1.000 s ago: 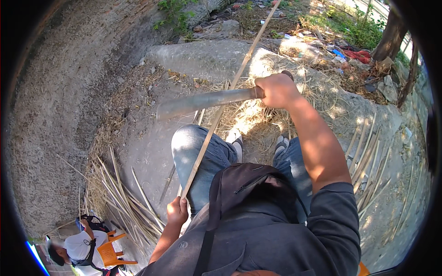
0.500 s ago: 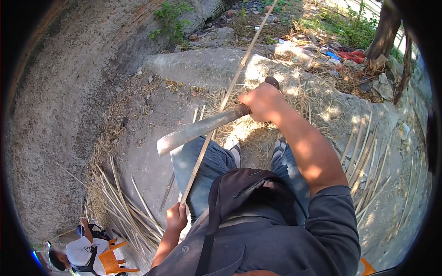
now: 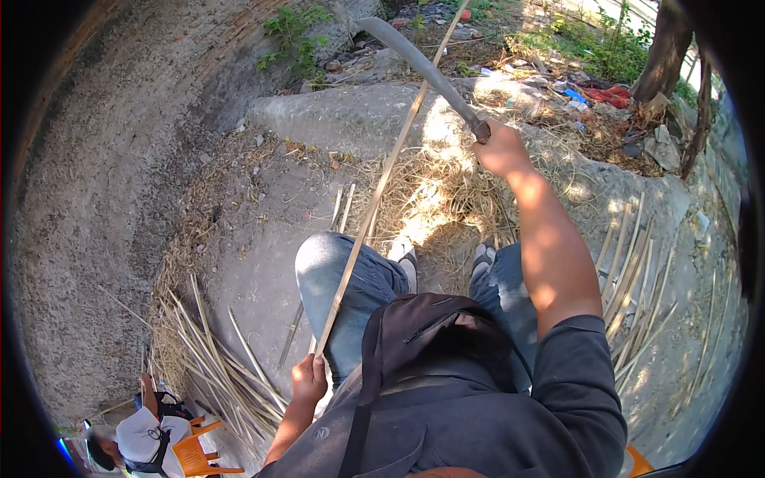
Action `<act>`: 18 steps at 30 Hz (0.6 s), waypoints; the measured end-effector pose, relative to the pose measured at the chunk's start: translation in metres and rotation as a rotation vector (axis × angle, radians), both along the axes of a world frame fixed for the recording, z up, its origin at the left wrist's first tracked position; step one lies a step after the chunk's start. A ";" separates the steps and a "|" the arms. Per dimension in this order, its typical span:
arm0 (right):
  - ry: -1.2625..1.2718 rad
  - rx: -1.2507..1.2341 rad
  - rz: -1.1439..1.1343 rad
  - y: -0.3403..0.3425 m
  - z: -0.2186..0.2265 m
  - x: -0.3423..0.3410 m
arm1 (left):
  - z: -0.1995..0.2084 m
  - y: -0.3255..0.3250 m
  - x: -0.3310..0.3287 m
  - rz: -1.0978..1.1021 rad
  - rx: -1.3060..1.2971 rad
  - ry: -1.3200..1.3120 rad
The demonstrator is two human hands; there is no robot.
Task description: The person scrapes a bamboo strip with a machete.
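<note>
My left hand (image 3: 309, 378) is closed round the near end of a long, thin bamboo strip (image 3: 371, 209). The strip slants away over my left knee toward the far top of the view. In my right hand (image 3: 504, 150) is the handle of a machete (image 3: 426, 70), held out at arm's length. Its grey, curved blade points to the far left and crosses over the strip's far part; whether they touch I cannot tell. Beneath, a heap of pale shavings (image 3: 446, 187) lies on the ground beyond my feet.
Many bamboo strips (image 3: 227, 370) lie at my left, and more strips (image 3: 637, 275) at my right. A rough wall (image 3: 103, 223) rises on the left. Someone in a white shirt (image 3: 143, 440) sits on an orange chair (image 3: 194, 454) at lower left. A tree trunk (image 3: 665, 52) stands far right.
My right hand has moved outward and to the right, and the machete blade has swung from near my left knee to the far end of the strip. My left hand keeps its hold.
</note>
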State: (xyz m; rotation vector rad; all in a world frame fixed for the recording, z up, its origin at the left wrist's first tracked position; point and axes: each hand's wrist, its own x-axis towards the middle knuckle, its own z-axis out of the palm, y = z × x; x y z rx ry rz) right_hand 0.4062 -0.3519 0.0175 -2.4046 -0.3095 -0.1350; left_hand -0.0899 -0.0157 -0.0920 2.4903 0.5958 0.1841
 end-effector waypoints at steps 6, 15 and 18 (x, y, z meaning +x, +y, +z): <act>-0.330 -0.353 0.488 0.018 0.025 -0.030 | -0.004 0.010 -0.003 -0.040 -0.090 -0.005; -0.047 -0.169 0.087 0.011 0.011 0.002 | -0.015 0.026 -0.011 -0.039 -0.252 0.058; -0.083 -0.232 0.208 0.016 0.014 -0.015 | -0.018 0.030 -0.012 -0.029 -0.343 0.067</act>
